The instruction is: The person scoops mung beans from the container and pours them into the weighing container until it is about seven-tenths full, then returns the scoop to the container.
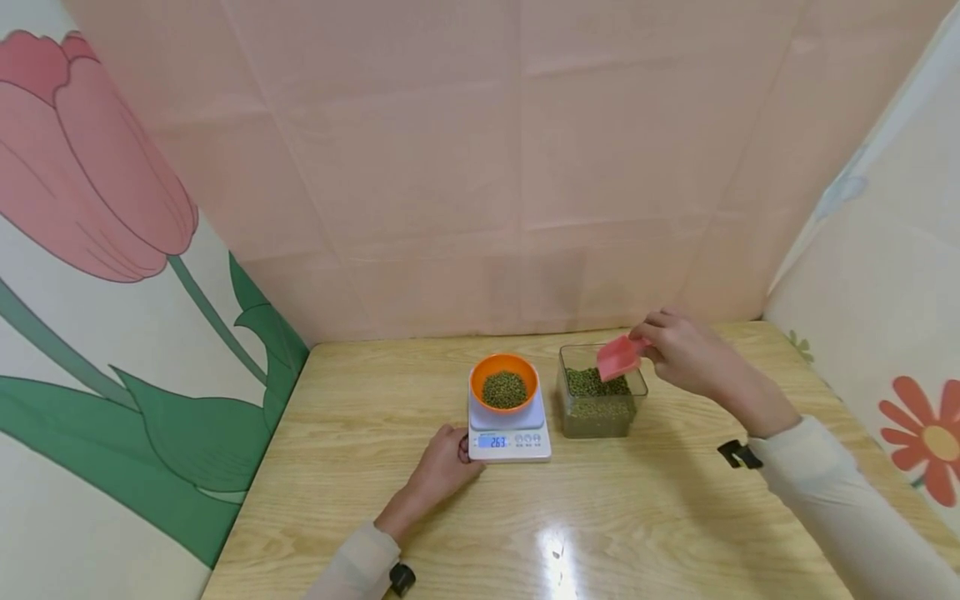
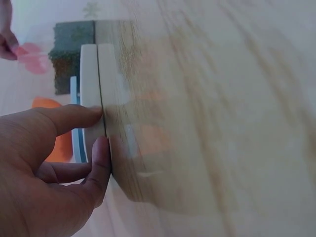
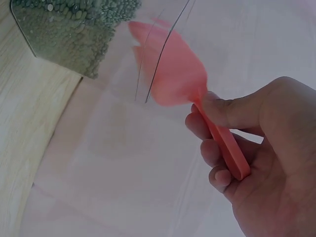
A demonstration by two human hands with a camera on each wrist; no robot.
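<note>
My left hand [image 1: 442,467] grips the front left corner of a white kitchen scale [image 1: 513,452]; in the left wrist view the thumb and fingers lie against its edge. On the scale sits an orange bowl [image 1: 531,373] with green beans [image 1: 504,390] in it. The scale's display is lit and shows digits like 263. Over a clear plastic container [image 1: 600,427] of green beans, my right hand [image 1: 686,354] holds a pink scoop [image 1: 618,358] by its handle. The scoop's blade tilts down toward the beans, and the container's rim overlaps it in the right wrist view [image 3: 173,69].
A wood-grain table [image 1: 360,408] carries everything, with the container just right of the scale. Behind it hangs a pink cloth backdrop [image 1: 435,208]. Panels with a painted tulip [image 1: 112,167] and a red flower [image 1: 930,437] flank the table.
</note>
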